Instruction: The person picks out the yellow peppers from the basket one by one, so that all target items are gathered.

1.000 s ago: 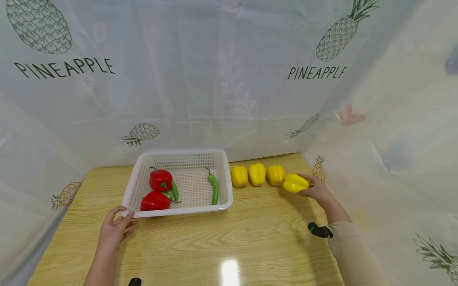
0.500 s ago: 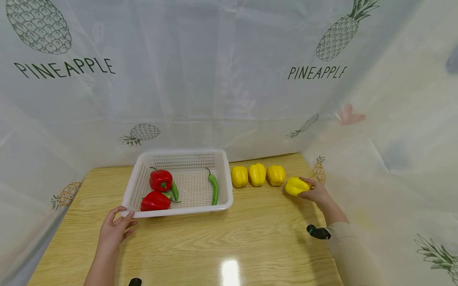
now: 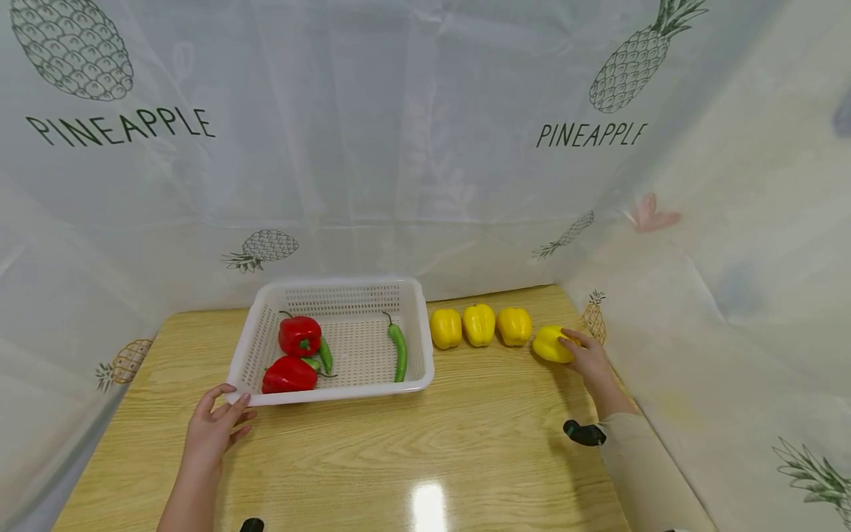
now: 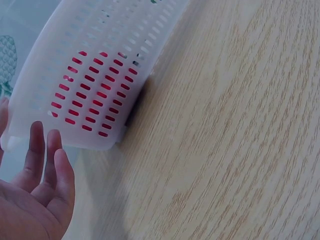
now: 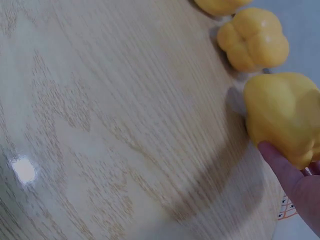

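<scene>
At the front left corner of a white perforated plastic basket (image 3: pixel 359 391), my left hand (image 3: pixel 211 428) pinches the rim between thumb and finger. Its other fingers (image 4: pixel 37 150) extend beside the basket wall in the left wrist view. My right hand (image 3: pixel 590 360) holds a yellow bell pepper (image 3: pixel 550 344) at its right end, the pepper lying on its side. The right wrist view shows the thumb (image 5: pixel 280 165) against this pepper's lower side; the other fingers are mostly hidden. Left of it, three more yellow bell peppers (image 3: pixel 479 325) stand in a row.
Inside the basket are two red bell peppers (image 3: pixel 299 336), a long green chili (image 3: pixel 397 351) at the right, and more green peppers (image 3: pixel 325 355) beside the red ones. A pineapple-print curtain (image 3: pixel 412 148) surrounds the wooden table (image 3: pixel 372 458) at the back and sides.
My right hand has shifted the yellow bell pepper slightly right, opening a small gap from the row, and its fingers now lie over the pepper's top. The left hand and basket have stayed put.
</scene>
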`<state>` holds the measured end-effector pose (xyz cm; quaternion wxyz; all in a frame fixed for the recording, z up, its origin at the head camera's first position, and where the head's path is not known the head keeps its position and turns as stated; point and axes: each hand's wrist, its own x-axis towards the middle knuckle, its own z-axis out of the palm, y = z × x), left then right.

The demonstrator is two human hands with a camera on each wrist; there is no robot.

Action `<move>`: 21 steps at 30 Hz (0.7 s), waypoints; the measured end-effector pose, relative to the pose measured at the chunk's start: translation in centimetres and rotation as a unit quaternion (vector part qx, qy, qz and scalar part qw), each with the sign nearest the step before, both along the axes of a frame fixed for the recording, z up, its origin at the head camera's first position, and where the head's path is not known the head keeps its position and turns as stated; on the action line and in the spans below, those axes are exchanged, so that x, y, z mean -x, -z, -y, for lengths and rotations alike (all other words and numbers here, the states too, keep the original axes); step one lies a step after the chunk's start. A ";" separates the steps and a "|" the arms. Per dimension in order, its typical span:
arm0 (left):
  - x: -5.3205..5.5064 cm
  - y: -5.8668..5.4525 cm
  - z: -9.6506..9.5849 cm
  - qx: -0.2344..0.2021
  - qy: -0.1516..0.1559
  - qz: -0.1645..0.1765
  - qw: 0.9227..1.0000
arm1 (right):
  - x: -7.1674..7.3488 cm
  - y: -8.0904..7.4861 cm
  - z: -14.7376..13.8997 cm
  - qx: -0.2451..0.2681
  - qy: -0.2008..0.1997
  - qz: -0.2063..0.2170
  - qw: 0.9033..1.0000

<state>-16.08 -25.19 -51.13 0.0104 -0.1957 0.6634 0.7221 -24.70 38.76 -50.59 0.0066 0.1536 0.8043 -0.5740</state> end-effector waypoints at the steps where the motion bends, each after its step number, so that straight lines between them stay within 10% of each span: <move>1: 0.0 0.0 0.0 0.000 0.000 0.000 1.000 | 0.0 0.1 0.0 0.001 0.006 -0.004 1.000; 21: 0.0 0.4 0.3 -0.003 0.009 -0.004 1.000 | 1.1 0.9 0.3 -0.034 -0.003 -0.045 0.998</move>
